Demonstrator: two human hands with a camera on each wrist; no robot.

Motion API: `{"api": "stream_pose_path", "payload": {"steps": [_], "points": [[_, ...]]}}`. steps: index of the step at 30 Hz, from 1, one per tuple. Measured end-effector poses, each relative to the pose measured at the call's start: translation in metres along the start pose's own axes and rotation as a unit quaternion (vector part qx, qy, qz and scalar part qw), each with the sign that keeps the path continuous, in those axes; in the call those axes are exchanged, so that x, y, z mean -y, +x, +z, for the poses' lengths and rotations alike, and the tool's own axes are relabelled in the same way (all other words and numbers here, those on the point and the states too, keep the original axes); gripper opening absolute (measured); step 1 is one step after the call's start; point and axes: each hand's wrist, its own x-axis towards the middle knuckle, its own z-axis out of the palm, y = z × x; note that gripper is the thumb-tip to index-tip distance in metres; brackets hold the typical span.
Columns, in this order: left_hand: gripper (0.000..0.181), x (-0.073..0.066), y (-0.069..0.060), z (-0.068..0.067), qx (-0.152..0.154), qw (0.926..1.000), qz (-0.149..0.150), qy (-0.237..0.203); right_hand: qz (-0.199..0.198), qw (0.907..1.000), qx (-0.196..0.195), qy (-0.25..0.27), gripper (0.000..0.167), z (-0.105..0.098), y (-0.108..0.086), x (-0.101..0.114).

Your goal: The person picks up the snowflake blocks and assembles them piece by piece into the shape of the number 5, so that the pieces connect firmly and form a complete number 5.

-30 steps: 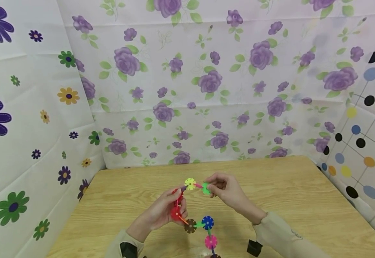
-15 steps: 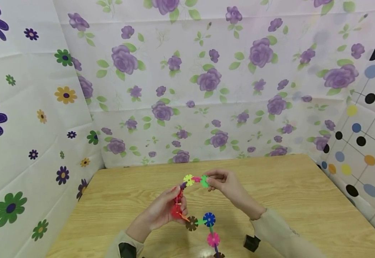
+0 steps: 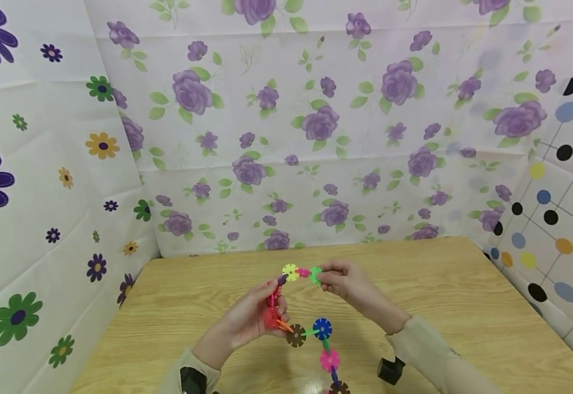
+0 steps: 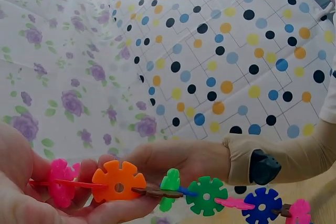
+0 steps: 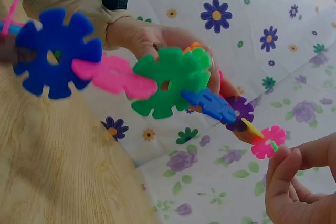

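A chain of slotted snowflake discs in many colours hangs between and below the hands. In the head view my left hand [image 3: 247, 317] grips it around a red disc [image 3: 271, 317]. Beyond those fingers stand a yellow disc [image 3: 290, 272] and a pink one [image 3: 303, 272] turned edge-on. My right hand [image 3: 350, 285] pinches a green disc [image 3: 316, 275] at that end, between thumb and fingertips. From the left hand the chain runs down through a brown disc [image 3: 296, 335] and a blue disc [image 3: 322, 329]. An orange disc [image 4: 119, 181] lies by the left fingers in the left wrist view.
A wooden table [image 3: 192, 290] lies under the hands. Flower-printed cloth [image 3: 266, 137] hangs at the back, with daisy cloth [image 3: 45, 191] on the left and dotted cloth [image 3: 557, 230] on the right. A black wrist camera [image 3: 391, 370] sits by the right sleeve.
The right hand and the pinched green disc have risen slightly. The lower part of the chain has swung up and a little right. Both hands keep their hold.
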Motion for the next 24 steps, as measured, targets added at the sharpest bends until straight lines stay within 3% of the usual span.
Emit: {"api": "stream_pose_path", "payload": {"steps": [10,24], "points": [[0.018,0.0051,0.0011,-0.0015,-0.001,0.9997,-0.014,-0.022,-0.01,0.999,0.028,-0.034,0.025,-0.0009,-0.0028,-0.0035],[0.021,0.0079,0.0002,-0.0009,0.003,0.9998,-0.008,-0.017,-0.046,0.9943,0.067,-0.07,0.021,-0.0036,-0.0074,-0.0038]]}}
